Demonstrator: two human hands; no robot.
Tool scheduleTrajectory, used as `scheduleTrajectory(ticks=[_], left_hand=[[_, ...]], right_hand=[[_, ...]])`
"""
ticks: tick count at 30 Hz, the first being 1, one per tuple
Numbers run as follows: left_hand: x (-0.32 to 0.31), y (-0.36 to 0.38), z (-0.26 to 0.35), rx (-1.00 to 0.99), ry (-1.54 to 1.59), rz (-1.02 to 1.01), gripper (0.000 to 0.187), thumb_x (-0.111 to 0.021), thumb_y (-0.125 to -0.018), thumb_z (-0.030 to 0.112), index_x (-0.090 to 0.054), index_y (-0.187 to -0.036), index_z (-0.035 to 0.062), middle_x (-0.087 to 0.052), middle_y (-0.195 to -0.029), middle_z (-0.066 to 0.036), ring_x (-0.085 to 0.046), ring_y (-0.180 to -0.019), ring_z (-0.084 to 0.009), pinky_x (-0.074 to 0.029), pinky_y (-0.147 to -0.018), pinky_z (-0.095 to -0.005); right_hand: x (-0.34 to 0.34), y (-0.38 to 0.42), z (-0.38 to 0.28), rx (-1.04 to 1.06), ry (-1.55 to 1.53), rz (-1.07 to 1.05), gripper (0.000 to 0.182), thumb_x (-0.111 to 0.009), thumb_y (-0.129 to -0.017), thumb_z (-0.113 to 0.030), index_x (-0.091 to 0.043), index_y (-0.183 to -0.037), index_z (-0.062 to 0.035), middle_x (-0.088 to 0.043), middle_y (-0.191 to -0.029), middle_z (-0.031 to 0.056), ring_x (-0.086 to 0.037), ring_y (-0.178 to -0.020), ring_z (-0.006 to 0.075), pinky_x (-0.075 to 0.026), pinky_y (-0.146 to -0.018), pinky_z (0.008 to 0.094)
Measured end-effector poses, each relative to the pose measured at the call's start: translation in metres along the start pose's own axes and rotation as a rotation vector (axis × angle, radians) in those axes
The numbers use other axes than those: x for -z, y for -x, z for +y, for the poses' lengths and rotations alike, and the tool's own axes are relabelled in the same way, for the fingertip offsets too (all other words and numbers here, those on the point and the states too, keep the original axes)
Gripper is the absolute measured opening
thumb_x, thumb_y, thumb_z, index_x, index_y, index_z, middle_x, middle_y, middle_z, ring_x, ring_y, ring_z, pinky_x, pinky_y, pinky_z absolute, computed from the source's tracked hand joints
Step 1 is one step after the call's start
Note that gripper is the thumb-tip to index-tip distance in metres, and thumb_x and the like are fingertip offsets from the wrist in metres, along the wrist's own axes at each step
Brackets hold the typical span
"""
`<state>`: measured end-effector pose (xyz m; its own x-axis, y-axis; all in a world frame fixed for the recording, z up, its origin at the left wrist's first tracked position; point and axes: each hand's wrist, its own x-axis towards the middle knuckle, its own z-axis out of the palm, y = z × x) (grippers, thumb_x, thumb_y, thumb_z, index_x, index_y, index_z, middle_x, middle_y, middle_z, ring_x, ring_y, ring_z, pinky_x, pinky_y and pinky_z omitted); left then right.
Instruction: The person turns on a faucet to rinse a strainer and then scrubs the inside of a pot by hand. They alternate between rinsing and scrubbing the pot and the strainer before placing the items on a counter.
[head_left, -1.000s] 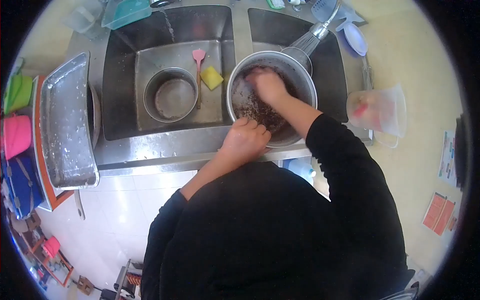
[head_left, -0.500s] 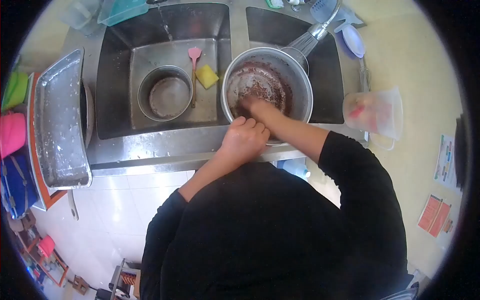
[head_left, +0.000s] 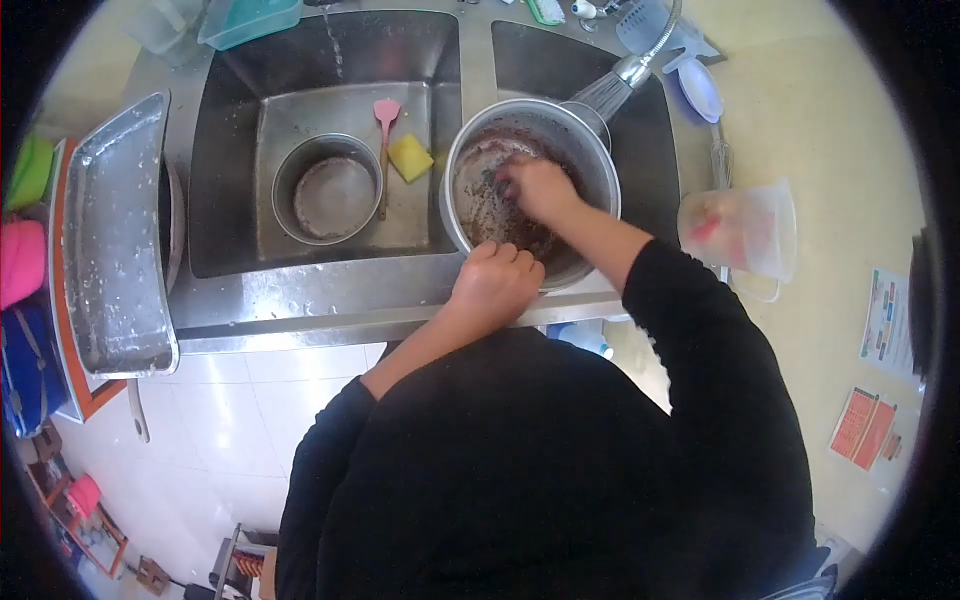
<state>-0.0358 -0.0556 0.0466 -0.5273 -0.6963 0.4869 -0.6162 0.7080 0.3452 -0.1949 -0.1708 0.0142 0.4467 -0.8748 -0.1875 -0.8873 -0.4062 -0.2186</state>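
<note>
A large metal pot (head_left: 609, 185) with brown residue on its inner wall and bottom rests over the right sink basin. My left hand (head_left: 497, 285) is closed over the pot's near rim. Inside the pot, my right hand (head_left: 540, 188) presses its curled fingers to the residue-covered bottom. Something small and dark shows at those fingertips, too hidden to name. Left of the pot, the left basin holds a round metal cake tin (head_left: 338, 200), a pink spatula (head_left: 386, 115) and a yellow sponge (head_left: 410, 158).
A wet metal tray (head_left: 118, 240) stands at the left of the counter. Behind the pot a spray faucet (head_left: 632, 70) hangs over the right basin. On the right are a clear plastic jug (head_left: 740, 230) and a whisk (head_left: 721, 155). A teal container (head_left: 250, 22) sits at the back left.
My right hand has moved up and away from the near rim, toward the middle of the pot's bottom. The left hand stays on the rim. The view has shifted slightly.
</note>
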Motion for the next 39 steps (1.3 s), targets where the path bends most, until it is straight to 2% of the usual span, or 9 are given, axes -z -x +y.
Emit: scheduleTrajectory(ticks=[5, 8, 11, 17, 21, 28, 32, 36, 39], left_hand=[[-0.003, 0.002, 0.002, 0.004, -0.067, 0.021, 0.007, -0.058, -0.062, 0.020, -0.053, -0.060, 0.0162, -0.051, -0.062, 0.001, -0.052, -0.063, -0.0152, -0.037, -0.058, -0.0289], [-0.002, 0.000, 0.001, -0.006, -0.017, 0.026, 0.006, -0.058, -0.063, 0.018, -0.053, -0.060, 0.0162, -0.051, -0.061, 0.002, -0.052, -0.062, -0.0148, -0.037, -0.058, -0.0283], [-0.004, 0.000, 0.000, -0.049, -0.062, 0.044, 0.006, -0.058, -0.063, 0.017, -0.053, -0.060, 0.0161, -0.051, -0.061, 0.002, -0.052, -0.062, -0.0147, -0.037, -0.058, -0.0280], [-0.005, -0.002, 0.004, 0.020, -0.112, 0.042, 0.007, -0.058, -0.064, 0.017, -0.054, -0.059, 0.0162, -0.052, -0.061, 0.001, -0.052, -0.062, -0.0149, -0.037, -0.057, -0.0285], [-0.009, 0.000, 0.002, -0.002, -0.095, 0.041, 0.006, -0.058, -0.064, 0.018, -0.055, -0.059, 0.0160, -0.052, -0.061, 0.001, -0.052, -0.062, -0.0150, -0.037, -0.057, -0.0287], [-0.012, 0.002, 0.001, -0.069, -0.059, 0.064, 0.006, -0.057, -0.063, 0.018, -0.054, -0.058, 0.0163, -0.051, -0.060, 0.002, -0.051, -0.061, -0.0146, -0.037, -0.057, -0.0284], [-0.014, -0.003, 0.003, -0.053, -0.077, 0.094, 0.006, -0.057, -0.062, 0.017, -0.053, -0.058, 0.0159, -0.051, -0.060, 0.002, -0.052, -0.061, -0.0142, -0.037, -0.057, -0.0278], [-0.016, -0.001, 0.005, -0.042, -0.036, 0.052, 0.006, -0.057, -0.062, 0.016, -0.053, -0.058, 0.0156, -0.050, -0.060, 0.002, -0.052, -0.061, -0.0141, -0.037, -0.056, -0.0276], [-0.016, -0.004, 0.002, -0.046, -0.024, 0.090, 0.006, -0.057, -0.061, 0.016, -0.053, -0.058, 0.0156, -0.051, -0.060, 0.001, -0.052, -0.060, -0.0142, -0.037, -0.056, -0.0278]], right_hand=[[-0.012, 0.014, -0.011, 0.072, -0.030, -0.157, 0.025, -0.065, -0.072, -0.011, -0.070, -0.096, -0.0159, -0.064, -0.104, 0.0081, -0.064, -0.091, 0.0289, -0.051, -0.081, 0.0390], [-0.018, 0.021, -0.016, 0.237, -0.078, -0.271, 0.022, -0.052, -0.084, -0.013, -0.068, -0.099, -0.0119, -0.061, -0.114, 0.0140, -0.061, -0.100, 0.0312, -0.048, -0.088, 0.0418], [-0.013, -0.015, 0.016, 0.175, -0.165, 0.211, 0.021, -0.066, -0.075, -0.017, -0.069, -0.096, -0.0135, -0.063, -0.103, 0.0086, -0.063, -0.091, 0.0303, -0.050, -0.083, 0.0385], [0.006, -0.025, 0.004, -0.143, -0.030, 0.122, 0.021, -0.065, -0.076, -0.014, -0.068, -0.097, -0.0117, -0.062, -0.103, 0.0117, -0.062, -0.092, 0.0314, -0.050, -0.082, 0.0400], [-0.031, 0.027, -0.002, 0.230, -0.018, -0.085, 0.024, -0.061, -0.071, -0.004, -0.067, -0.093, -0.0110, -0.063, -0.102, 0.0104, -0.063, -0.089, 0.0298, -0.051, -0.081, 0.0396], [-0.001, -0.012, 0.007, -0.098, 0.039, 0.038, 0.026, -0.058, -0.072, -0.003, -0.066, -0.095, -0.0111, -0.065, -0.098, 0.0119, -0.065, -0.083, 0.0304, -0.053, -0.074, 0.0407], [-0.055, 0.020, -0.023, 0.064, -0.095, -0.016, 0.018, -0.061, -0.074, -0.009, -0.068, -0.090, -0.0127, -0.065, -0.095, 0.0113, -0.064, -0.084, 0.0317, -0.051, -0.079, 0.0414], [0.009, -0.026, 0.023, -0.215, -0.011, -0.026, 0.014, -0.061, -0.076, -0.011, -0.071, -0.085, -0.0140, -0.065, -0.099, 0.0113, -0.064, -0.090, 0.0298, -0.051, -0.081, 0.0409], [0.002, -0.013, -0.008, -0.136, 0.041, -0.074, 0.016, -0.060, -0.076, -0.011, -0.071, -0.087, -0.0140, -0.065, -0.100, 0.0119, -0.064, -0.090, 0.0308, -0.051, -0.080, 0.0412]])
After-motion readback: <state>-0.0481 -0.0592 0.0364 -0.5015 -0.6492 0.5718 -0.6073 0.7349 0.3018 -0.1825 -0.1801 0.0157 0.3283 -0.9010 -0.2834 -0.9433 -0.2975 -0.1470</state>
